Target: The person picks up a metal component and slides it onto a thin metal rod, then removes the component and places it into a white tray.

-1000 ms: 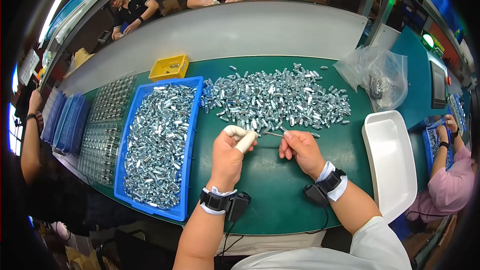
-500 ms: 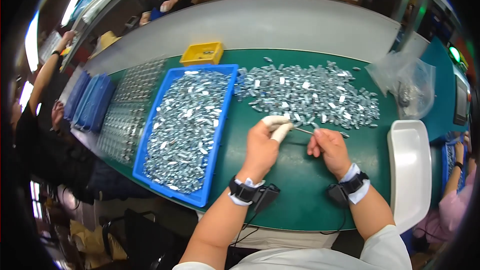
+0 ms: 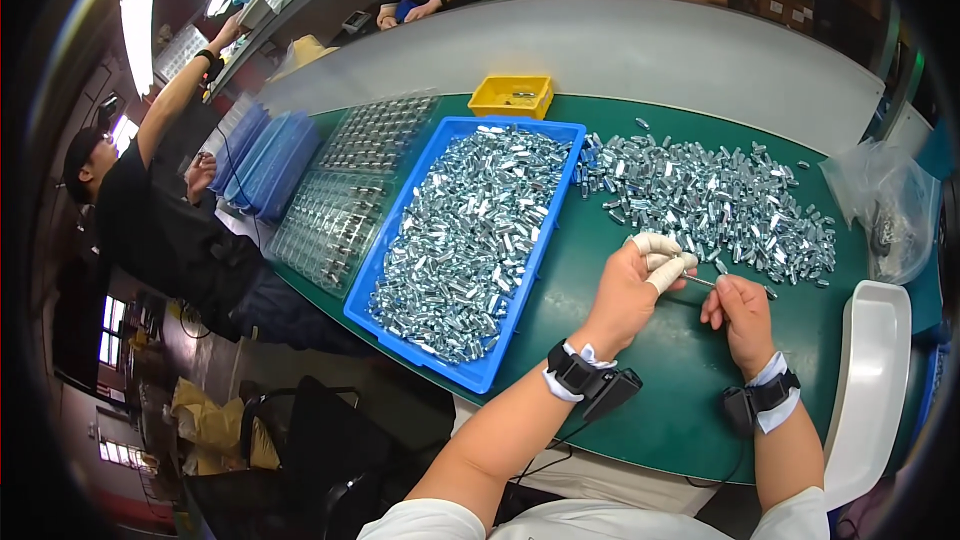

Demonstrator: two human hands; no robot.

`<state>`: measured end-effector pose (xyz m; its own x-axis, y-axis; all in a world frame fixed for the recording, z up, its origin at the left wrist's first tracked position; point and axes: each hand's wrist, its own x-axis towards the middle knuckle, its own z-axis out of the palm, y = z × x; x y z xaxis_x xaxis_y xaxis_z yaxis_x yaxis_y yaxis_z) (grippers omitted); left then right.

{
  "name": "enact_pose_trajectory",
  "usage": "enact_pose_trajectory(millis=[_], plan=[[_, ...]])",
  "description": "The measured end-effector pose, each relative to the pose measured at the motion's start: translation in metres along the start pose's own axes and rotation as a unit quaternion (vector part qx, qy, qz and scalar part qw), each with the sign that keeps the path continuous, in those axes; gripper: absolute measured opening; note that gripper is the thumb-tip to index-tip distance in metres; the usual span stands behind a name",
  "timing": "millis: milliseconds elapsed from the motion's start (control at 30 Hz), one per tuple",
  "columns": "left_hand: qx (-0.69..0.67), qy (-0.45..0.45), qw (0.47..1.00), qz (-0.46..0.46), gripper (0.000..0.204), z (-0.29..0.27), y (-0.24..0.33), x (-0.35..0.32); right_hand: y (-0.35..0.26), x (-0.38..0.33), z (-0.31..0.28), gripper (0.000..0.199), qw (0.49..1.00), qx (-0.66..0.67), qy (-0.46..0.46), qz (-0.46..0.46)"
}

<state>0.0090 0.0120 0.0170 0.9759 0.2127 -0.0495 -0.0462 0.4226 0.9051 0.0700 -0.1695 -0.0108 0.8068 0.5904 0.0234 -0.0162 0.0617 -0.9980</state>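
Note:
My left hand (image 3: 640, 280), with white finger covers on the thumb and fingers, is closed in a pinch above the green table. What sits between its fingertips is too small and covered to make out. A thin metal rod (image 3: 699, 281) runs from those fingertips to my right hand (image 3: 743, 318), which grips its other end between thumb and forefinger. Just beyond both hands spreads a loose pile of small shiny metal parts (image 3: 715, 195). More of these parts (image 3: 470, 230) fill a blue tray (image 3: 563, 185) to the left of my hands.
Clear plastic trays (image 3: 330, 220) holding rows of parts lie left of the blue tray, near stacked blue trays (image 3: 275, 165). A yellow bin (image 3: 512, 97) stands at the back. On the right are a white tray (image 3: 872, 380) and a plastic bag (image 3: 885, 210). Co-workers are nearby.
My view has turned left, so the table and both hands appear farther right. The hands keep nearly the same pose, with the rod still between them.

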Motion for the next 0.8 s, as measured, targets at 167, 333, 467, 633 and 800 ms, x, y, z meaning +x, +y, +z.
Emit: enact_pose_trajectory(millis=[167, 333, 467, 633, 800], plan=[[-0.022, 0.010, 1.000, 0.008, 0.013, 0.002, -0.004, -0.002, 0.002, 0.001, 0.003, 0.040, 1.000, 0.010, 0.012, -0.002], [0.149, 0.029, 0.987, -0.053, 0.013, 0.000, -0.005, -0.002, 0.001, 0.000, 0.003, 0.040, 1.000, 0.003, 0.020, -0.005], [0.221, -0.007, 0.972, -0.079, 0.019, 0.003, -0.008, -0.002, 0.000, -0.003, 0.004, 0.039, 0.998, -0.057, -0.013, -0.013], [0.246, -0.038, 0.968, -0.032, 0.019, 0.010, -0.020, -0.007, 0.000, -0.005, -0.002, 0.039, 0.998, -0.044, -0.034, 0.021], [0.295, -0.034, 0.951, 0.087, 0.012, 0.010, -0.025, -0.004, -0.007, 0.000, -0.005, 0.040, 0.998, -0.006, -0.046, 0.050]])
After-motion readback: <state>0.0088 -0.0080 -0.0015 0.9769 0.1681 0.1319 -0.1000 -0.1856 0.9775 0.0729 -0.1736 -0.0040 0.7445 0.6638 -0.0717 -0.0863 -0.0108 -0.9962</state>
